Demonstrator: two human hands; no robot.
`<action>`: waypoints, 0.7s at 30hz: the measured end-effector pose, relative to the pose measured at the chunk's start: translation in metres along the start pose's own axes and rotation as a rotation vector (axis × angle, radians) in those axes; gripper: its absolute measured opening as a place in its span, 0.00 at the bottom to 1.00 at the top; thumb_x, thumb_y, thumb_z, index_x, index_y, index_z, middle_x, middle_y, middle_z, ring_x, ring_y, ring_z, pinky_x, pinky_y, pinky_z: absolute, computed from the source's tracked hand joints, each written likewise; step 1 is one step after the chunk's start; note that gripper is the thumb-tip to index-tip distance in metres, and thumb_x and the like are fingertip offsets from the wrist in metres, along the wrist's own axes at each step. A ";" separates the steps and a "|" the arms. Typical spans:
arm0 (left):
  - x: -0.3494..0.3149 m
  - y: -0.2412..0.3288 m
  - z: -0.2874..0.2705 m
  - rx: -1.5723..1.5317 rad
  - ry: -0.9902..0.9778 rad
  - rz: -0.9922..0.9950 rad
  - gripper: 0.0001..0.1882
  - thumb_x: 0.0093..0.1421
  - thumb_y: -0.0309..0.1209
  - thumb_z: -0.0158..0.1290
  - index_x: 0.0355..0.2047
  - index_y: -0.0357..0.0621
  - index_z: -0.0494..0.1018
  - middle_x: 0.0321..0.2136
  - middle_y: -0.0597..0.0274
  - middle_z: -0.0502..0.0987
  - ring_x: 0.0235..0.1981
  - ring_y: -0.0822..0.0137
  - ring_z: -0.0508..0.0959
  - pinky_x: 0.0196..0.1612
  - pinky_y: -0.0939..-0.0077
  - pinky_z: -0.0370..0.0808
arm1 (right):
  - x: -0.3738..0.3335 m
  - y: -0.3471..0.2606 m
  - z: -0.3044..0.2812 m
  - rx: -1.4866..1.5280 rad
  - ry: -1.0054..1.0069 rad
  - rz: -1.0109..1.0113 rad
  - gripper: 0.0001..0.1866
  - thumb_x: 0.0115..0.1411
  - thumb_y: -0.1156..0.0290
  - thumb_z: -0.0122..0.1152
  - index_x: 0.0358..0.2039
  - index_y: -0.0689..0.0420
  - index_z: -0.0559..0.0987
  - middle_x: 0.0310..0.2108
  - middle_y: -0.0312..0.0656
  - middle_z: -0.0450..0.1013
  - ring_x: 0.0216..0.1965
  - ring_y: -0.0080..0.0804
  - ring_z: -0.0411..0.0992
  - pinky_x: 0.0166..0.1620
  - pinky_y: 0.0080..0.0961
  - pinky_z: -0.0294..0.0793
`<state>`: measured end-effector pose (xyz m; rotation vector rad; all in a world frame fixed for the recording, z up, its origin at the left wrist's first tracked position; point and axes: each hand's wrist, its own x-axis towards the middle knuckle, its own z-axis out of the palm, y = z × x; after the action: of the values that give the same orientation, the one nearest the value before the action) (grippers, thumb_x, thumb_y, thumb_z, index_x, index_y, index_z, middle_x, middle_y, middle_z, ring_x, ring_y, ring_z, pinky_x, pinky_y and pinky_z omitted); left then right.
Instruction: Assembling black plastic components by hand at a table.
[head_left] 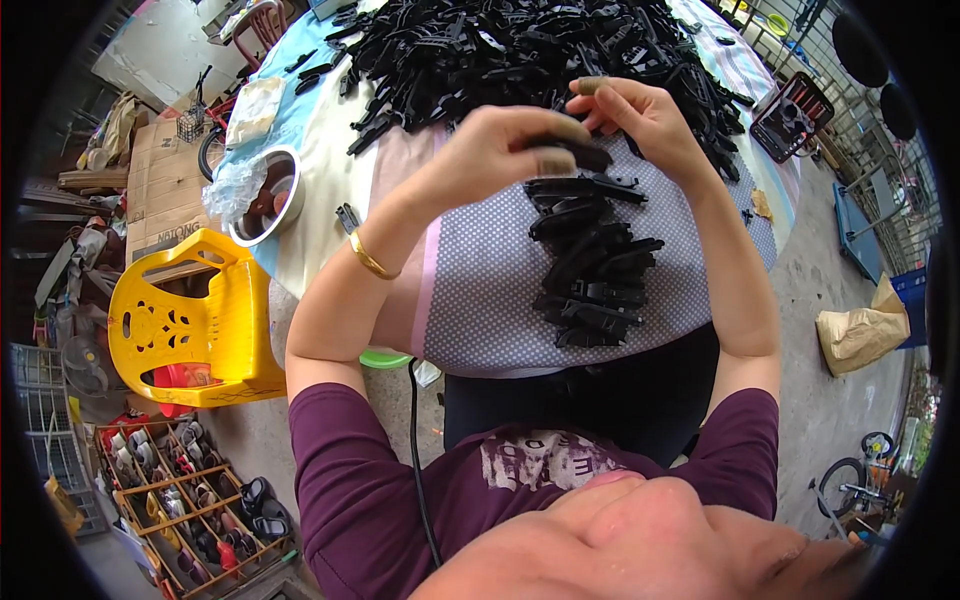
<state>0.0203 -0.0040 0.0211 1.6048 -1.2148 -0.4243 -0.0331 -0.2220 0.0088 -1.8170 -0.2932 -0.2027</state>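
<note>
My left hand (pixel 505 150), slightly blurred, is closed on a black plastic part (pixel 592 156) above the table. Tan covers wrap its thumb and a finger. To its right, my right hand (pixel 645 118) has thumb and fingers drawn together, one finger also covered in tan; whatever is between them cannot be made out. Below both hands, several similar black parts (pixel 590 255) lie overlapped in a column running toward the near table edge. A large heap of black plastic parts (pixel 490 60) spreads over the far side, just beyond my hands.
The cloth-covered table (pixel 470 290) carries a metal bowl (pixel 292 205) with a plastic bag at left and a propped phone-like device (pixel 792 117) at right. A yellow plastic chair (pixel 225 320) stands left, a shoe rack (pixel 195 500) lower left, and a brown paper sack (pixel 862 330) right.
</note>
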 end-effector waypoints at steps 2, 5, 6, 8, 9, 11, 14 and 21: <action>-0.006 0.008 0.016 0.178 -0.175 0.109 0.20 0.47 0.29 0.62 0.43 0.43 0.75 0.37 0.61 0.78 0.36 0.70 0.76 0.42 0.77 0.73 | 0.004 0.017 0.007 -0.173 0.140 -0.163 0.12 0.59 0.75 0.54 0.44 0.62 0.76 0.38 0.41 0.76 0.37 0.26 0.74 0.44 0.22 0.72; -0.010 0.005 0.032 0.254 -0.249 0.389 0.18 0.47 0.31 0.62 0.40 0.44 0.76 0.31 0.61 0.77 0.31 0.68 0.75 0.35 0.73 0.72 | 0.013 0.020 0.016 -0.868 0.093 -0.532 0.17 0.48 0.83 0.53 0.40 0.56 0.78 0.39 0.43 0.75 0.43 0.38 0.71 0.47 0.29 0.71; -0.010 0.003 0.030 0.257 -0.250 0.385 0.18 0.47 0.31 0.62 0.40 0.44 0.76 0.31 0.61 0.77 0.31 0.68 0.75 0.35 0.73 0.72 | 0.016 0.020 0.022 -0.864 0.093 -0.534 0.17 0.48 0.83 0.53 0.40 0.56 0.78 0.39 0.43 0.75 0.43 0.38 0.71 0.47 0.29 0.71; -0.005 -0.005 0.022 0.238 0.061 0.098 0.16 0.48 0.33 0.61 0.38 0.43 0.76 0.30 0.59 0.76 0.30 0.67 0.74 0.34 0.74 0.72 | 0.020 0.021 0.032 -1.014 0.094 -0.490 0.18 0.47 0.81 0.53 0.41 0.57 0.76 0.39 0.41 0.74 0.45 0.38 0.69 0.47 0.29 0.72; -0.001 -0.014 0.020 0.396 0.261 0.009 0.15 0.49 0.33 0.61 0.37 0.41 0.76 0.28 0.60 0.74 0.28 0.67 0.73 0.33 0.75 0.72 | 0.022 0.022 0.034 -1.005 0.113 -0.443 0.19 0.47 0.80 0.52 0.42 0.58 0.76 0.38 0.41 0.74 0.45 0.36 0.69 0.46 0.30 0.72; 0.002 -0.037 0.017 0.620 0.399 0.065 0.17 0.48 0.32 0.60 0.38 0.39 0.74 0.29 0.58 0.73 0.30 0.62 0.74 0.34 0.71 0.72 | 0.025 0.018 0.033 -1.038 0.049 -0.388 0.19 0.47 0.80 0.52 0.41 0.57 0.76 0.38 0.39 0.74 0.45 0.35 0.69 0.46 0.29 0.72; 0.004 -0.048 0.016 0.766 0.337 0.053 0.20 0.46 0.30 0.60 0.40 0.38 0.72 0.30 0.55 0.73 0.34 0.57 0.73 0.39 0.68 0.71 | 0.031 0.013 0.032 -1.095 -0.043 -0.281 0.15 0.48 0.76 0.51 0.38 0.55 0.77 0.37 0.38 0.75 0.43 0.36 0.70 0.43 0.31 0.73; -0.006 -0.039 0.018 0.766 0.188 0.007 0.19 0.46 0.22 0.53 0.41 0.38 0.71 0.34 0.51 0.73 0.40 0.50 0.73 0.44 0.62 0.69 | 0.044 0.005 0.036 -1.115 -0.110 -0.049 0.15 0.50 0.66 0.52 0.38 0.53 0.79 0.37 0.42 0.75 0.41 0.39 0.73 0.44 0.33 0.72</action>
<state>0.0236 -0.0096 -0.0217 2.2157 -1.3118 0.2383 0.0098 -0.1849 0.0074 -2.9318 -0.3293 -0.3407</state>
